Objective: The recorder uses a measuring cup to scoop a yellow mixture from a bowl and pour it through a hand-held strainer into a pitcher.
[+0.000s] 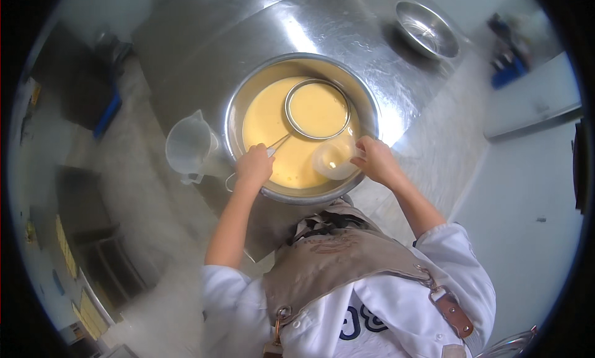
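Observation:
A large round metal pot (pixel 370 113) holds pale yellow liquid (pixel 263 113). My left hand (pixel 254 166) is closed around the handle of a round strainer (pixel 289 118), whose metal rim lies at the liquid's surface toward the far right side of the pot; its mesh is covered by the liquid. In my right hand (pixel 377 161) is a translucent plastic cup (pixel 331 159), gripped at its right side and held low over the liquid near the pot's right wall. Whether the cup touches the liquid, I cannot tell.
The pot stands on a shiny metal table (pixel 204 54). Left of it stands a clear plastic measuring jug (pixel 189 145) with a spout and handle. An empty metal bowl (pixel 427 30) sits at the table's far right. My apron (pixel 334 259) is close to the pot's near side.

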Tool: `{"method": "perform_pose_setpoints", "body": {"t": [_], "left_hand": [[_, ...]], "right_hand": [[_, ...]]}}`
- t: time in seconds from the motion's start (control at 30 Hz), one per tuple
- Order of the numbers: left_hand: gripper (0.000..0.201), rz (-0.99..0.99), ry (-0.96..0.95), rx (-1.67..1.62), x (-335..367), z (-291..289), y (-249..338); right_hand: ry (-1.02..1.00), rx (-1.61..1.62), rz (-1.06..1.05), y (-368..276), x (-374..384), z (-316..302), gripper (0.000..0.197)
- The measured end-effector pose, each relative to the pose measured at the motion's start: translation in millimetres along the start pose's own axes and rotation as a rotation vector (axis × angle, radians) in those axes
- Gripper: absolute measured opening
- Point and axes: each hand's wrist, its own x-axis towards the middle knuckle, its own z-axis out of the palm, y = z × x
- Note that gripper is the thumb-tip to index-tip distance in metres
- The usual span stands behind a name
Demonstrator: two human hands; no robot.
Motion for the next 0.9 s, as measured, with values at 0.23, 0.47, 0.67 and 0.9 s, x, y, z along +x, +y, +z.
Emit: {"method": "perform_pose_setpoints", "body": {"t": [0.23,0.47,0.67,0.9], "left_hand": [[0.028,-0.12,0.017,0.071,-31.6,-36.1,38.9],[0.024,-0.217,0.125,0.096,-68.2,-48.8,69.1],[0.019,-0.289,0.313,0.201,-101.2,-53.6,88.9],[0.026,-0.327,0.565,0.343,-116.0,-53.3,105.9]], "right_hand": [[-0.078,-0.039,-0.281,18.9,13.0,-45.2,0.037],[-0.001,0.023,-0.384,50.8,32.3,-82.6,0.035],[0.18,-0.009,-0.504,65.4,57.2,-100.2,0.037],[0.169,-0.187,-0.551,65.1,91.6,-84.7,0.033]]}}
